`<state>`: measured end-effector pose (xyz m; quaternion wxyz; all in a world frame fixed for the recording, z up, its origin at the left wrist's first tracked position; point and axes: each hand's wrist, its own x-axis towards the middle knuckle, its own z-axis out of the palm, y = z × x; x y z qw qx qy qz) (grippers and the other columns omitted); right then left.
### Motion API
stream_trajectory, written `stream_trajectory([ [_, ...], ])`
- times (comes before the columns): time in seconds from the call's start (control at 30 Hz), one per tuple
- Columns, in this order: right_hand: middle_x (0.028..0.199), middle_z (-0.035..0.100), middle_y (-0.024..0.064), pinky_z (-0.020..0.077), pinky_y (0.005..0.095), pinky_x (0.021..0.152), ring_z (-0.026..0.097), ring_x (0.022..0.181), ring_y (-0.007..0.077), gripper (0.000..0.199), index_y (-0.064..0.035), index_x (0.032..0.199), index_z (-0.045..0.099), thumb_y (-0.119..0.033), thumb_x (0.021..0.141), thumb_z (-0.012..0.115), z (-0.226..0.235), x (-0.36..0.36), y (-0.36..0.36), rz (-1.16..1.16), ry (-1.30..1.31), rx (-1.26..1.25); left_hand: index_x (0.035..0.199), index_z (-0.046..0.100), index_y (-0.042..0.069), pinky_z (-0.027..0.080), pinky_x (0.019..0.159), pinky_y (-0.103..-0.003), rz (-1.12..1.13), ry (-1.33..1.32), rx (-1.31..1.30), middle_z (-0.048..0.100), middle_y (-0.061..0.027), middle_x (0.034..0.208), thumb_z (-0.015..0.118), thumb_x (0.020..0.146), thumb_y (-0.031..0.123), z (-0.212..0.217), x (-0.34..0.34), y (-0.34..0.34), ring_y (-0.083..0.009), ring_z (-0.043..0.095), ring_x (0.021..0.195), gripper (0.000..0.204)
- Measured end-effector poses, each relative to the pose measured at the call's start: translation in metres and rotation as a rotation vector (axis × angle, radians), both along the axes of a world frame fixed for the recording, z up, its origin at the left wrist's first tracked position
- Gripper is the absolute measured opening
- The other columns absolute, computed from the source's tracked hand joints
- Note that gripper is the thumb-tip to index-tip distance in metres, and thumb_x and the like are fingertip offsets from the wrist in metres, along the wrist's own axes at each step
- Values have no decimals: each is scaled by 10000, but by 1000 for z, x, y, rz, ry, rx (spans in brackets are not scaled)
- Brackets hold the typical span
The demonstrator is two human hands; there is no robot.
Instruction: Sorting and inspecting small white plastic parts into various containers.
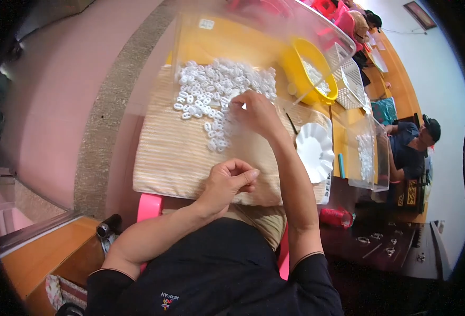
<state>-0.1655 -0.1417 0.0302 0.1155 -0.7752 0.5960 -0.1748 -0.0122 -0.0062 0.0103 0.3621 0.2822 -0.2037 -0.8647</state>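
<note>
Small white oval plastic pieces (216, 79), most with two holes, lie heaped on a striped beige cloth (174, 152). A narrow trail of them runs down toward me. My right hand (260, 115) reaches over the heap's right part, its fingers bent together at the pieces. White shows at its fingertips, but whether a piece is pinched there is unclear. Close to the cloth's near edge is my left hand (230, 184), thumb pressed against curled fingers. Anything inside that grip is hidden. A white fluted dish (315, 152) stands to the right of both hands.
A yellow basin (302, 52) holding white pieces stands at the far right, beside a white basket (350, 87). Clear plastic walls (322, 21) rise at the back. Farther right are a clear box (382, 158) of white pieces, a teal stick (341, 166) and a seated person (409, 147).
</note>
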Motion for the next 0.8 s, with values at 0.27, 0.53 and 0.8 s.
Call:
stream_trajectory([
  [0.27,848,664,187,504,386,752,646,812,332,134,-11,796,681,-133,740,675,-1,-2,-1,26,-4,81,980,604,45,508,674,-246,-44,42,-57,618,-30,832,674,886,136,-14,-5,1,-101,595,728,148],
  [0.53,814,642,210,492,457,723,623,797,392,142,-18,752,662,-141,753,592,3,8,7,-6,91,58,919,596,44,491,633,-233,14,1,-100,605,-18,791,669,887,121,-14,-9,6,-88,575,689,112],
  [0.8,779,662,198,507,437,727,649,783,359,111,-22,758,669,-120,720,634,4,19,3,-9,220,36,938,593,48,516,667,-250,6,35,-79,613,-32,791,656,902,143,-24,-8,3,-107,587,692,120],
])
